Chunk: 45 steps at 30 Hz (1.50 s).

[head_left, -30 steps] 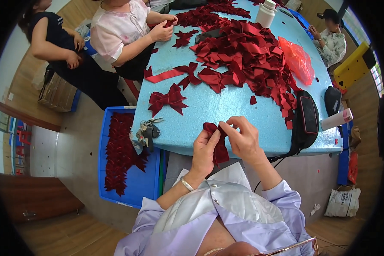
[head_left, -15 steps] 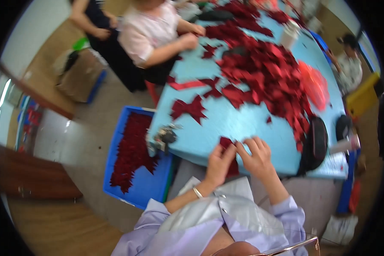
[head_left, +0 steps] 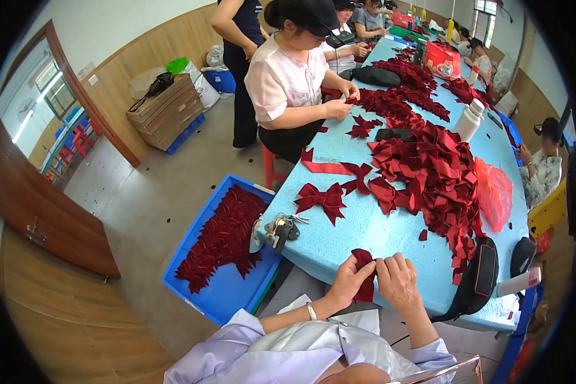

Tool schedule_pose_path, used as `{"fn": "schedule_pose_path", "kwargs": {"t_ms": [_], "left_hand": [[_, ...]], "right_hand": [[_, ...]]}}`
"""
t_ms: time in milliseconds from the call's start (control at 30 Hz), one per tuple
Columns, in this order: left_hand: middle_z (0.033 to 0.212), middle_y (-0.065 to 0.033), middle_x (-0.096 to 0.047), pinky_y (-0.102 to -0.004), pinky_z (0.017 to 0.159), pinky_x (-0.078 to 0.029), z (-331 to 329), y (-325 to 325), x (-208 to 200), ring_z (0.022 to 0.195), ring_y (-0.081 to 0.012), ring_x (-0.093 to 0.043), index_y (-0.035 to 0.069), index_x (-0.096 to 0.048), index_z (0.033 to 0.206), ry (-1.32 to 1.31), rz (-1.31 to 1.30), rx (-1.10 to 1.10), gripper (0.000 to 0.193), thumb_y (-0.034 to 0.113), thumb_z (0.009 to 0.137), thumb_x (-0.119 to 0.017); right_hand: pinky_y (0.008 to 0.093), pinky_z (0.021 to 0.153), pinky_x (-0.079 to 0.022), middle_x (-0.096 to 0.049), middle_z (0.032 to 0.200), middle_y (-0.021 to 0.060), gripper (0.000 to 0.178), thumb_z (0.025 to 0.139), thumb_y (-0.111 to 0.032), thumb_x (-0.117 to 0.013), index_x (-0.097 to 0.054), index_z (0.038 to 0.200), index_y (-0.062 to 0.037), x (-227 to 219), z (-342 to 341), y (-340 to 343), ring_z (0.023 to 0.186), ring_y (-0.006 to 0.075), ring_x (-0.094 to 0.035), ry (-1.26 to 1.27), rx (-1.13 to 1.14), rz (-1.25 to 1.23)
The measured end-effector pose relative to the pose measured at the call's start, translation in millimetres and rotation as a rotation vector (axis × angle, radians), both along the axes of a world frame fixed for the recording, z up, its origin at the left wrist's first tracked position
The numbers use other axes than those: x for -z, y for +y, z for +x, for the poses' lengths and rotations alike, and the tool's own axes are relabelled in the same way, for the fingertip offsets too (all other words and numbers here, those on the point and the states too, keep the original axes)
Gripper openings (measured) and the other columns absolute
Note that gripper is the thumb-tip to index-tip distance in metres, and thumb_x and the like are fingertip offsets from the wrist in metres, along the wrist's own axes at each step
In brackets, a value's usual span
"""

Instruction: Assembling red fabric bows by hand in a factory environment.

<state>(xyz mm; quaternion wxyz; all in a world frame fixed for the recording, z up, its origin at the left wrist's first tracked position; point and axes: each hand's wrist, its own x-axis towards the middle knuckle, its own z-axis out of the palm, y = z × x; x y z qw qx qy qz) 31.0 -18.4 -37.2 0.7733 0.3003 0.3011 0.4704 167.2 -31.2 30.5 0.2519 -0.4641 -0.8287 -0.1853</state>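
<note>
My left hand [head_left: 351, 280] pinches a dark red ribbon piece [head_left: 365, 291] upright at the table's near edge. Closed against its right side are the curled fingers of my right hand [head_left: 398, 280]; their tips meet the left thumb, and whatever fine part they grip there is hidden. Ahead and to the left, a finished-looking red bow [head_left: 321, 202] lies flat on the light blue table [head_left: 339, 237]. Beyond my hands spreads a large heap of red ribbon pieces [head_left: 429, 169].
Left of the table, a blue tray [head_left: 175, 281] holds rows of dark red bows. A small metal device [head_left: 280, 232] sits at the table corner. To the right are a black pouch [head_left: 477, 278], a pink-white bottle [head_left: 520, 281] and a red plastic bag [head_left: 494, 195]. A co-worker [head_left: 294, 83] works at the left side.
The view has tilted upward, so more of the room shows and the picture is sharper. My right fingers have curled in more tightly; both hands stay at the ribbon.
</note>
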Motion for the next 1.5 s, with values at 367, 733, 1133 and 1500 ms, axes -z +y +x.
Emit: {"fn": "schedule_pose_path", "kwargs": {"t_ms": [367, 733, 1133, 1500], "left_hand": [[0.088, 0.0025, -0.062, -0.0207, 0.063, -0.045, 1.9, -3.8, -4.2, 0.073, -0.0045, -0.055, 0.008, -0.058, 0.098, -0.041, 0.036, -0.067, 0.008, 0.009, 0.091, -0.063], [0.083, 0.0030, -0.061, -0.0210, 0.061, -0.045, 2.5, 1.2, -10.3, 0.070, -0.0039, -0.054, 0.008, -0.057, 0.098, -0.109, -0.047, -0.025, 0.006, 0.009, 0.093, -0.061], [0.082, 0.0008, -0.063, -0.0212, 0.059, -0.045, -1.0, 1.1, -20.0, 0.067, -0.0053, -0.055, 0.007, -0.060, 0.095, -0.048, -0.084, -0.019, 0.005, 0.009, 0.091, -0.063], [0.084, 0.0001, -0.063, -0.0221, 0.060, -0.045, -1.6, 0.2, -21.8, 0.069, -0.0057, -0.056, 0.006, -0.061, 0.098, -0.039, -0.032, 0.051, 0.007, 0.009, 0.092, -0.062]], "right_hand": [[0.0364, 0.048, -0.040, -0.050, 0.066, 0.0081, 0.013, 0.065, -0.003, -0.061, -0.051, 0.074, -0.0038, 26.6, 0.4, -9.8, 0.061, 0.0241, -0.053, 0.282, 0.062, -0.180], [0.0331, 0.057, -0.043, -0.052, 0.079, 0.0062, 0.010, 0.072, -0.007, -0.058, -0.053, 0.080, -0.0028, -1.5, 3.7, -7.0, 0.075, 0.0213, -0.055, -0.113, 0.031, -0.130], [0.0411, 0.048, -0.042, -0.051, 0.067, 0.0113, 0.011, 0.075, 0.003, -0.057, -0.051, 0.081, -0.0024, 24.4, 3.6, -5.9, 0.056, 0.0293, -0.052, 0.425, -0.028, -0.287], [0.0392, 0.048, -0.044, -0.053, 0.066, 0.0127, 0.020, 0.073, 0.008, -0.056, -0.057, 0.093, 0.0028, 15.5, 11.3, -11.5, 0.057, 0.0283, -0.056, 0.299, 0.037, -0.284]]}}
